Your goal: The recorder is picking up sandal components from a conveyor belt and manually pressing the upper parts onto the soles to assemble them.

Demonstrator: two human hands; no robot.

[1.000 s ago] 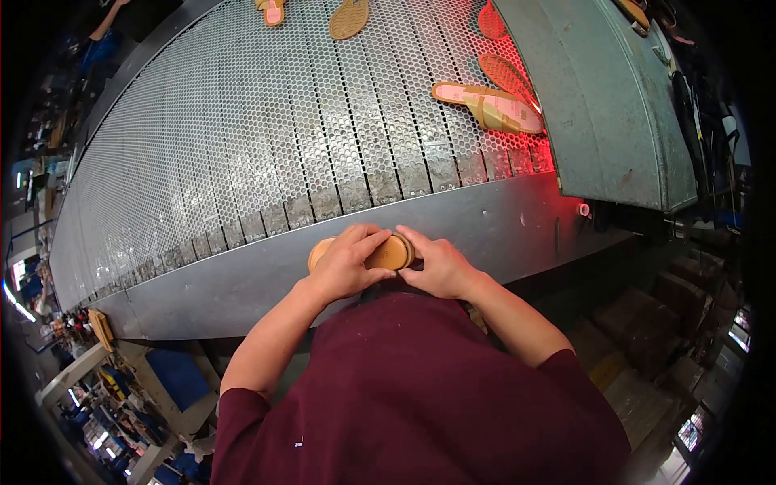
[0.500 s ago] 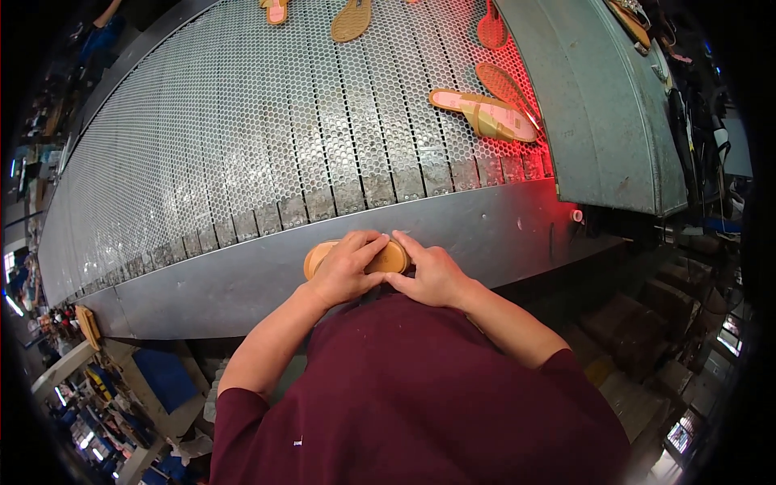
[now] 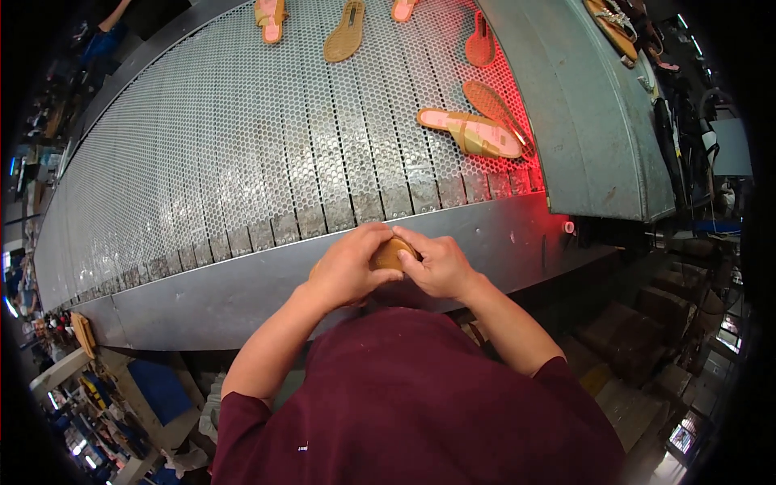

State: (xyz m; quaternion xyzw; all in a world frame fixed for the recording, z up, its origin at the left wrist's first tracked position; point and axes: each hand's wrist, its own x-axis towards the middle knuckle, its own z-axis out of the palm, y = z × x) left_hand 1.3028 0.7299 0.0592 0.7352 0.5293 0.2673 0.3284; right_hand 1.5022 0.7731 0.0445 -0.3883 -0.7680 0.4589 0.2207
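Close in front of my body, both hands grip a tan shoe sole (image 3: 386, 257), with its visible end between them. My left hand (image 3: 349, 263) wraps round it from the left, fingers over the far edge and thumb at the near edge. From the right, my right hand (image 3: 438, 267) pinches that end, its thumb pressed on the surface. Most of the sole is hidden by my fingers, so I cannot tell whether straps are attached. Beneath my hands runs the grey metal edge (image 3: 267, 283) of a conveyor.
On the perforated metal conveyor (image 3: 218, 162) lie a gold-strapped sandal (image 3: 477, 136), an upturned sole (image 3: 493, 105) beside it, another tan sole (image 3: 345, 32) and several more pieces. A green-grey metal housing (image 3: 598, 121) glowing red underneath stands at right. Brown stacked bundles (image 3: 622, 335) sit below it.
Both hands have shifted on the sole; my right thumb now presses onto its face, and the sole appears turned and more covered. The conveyor pieces appear lower in view.
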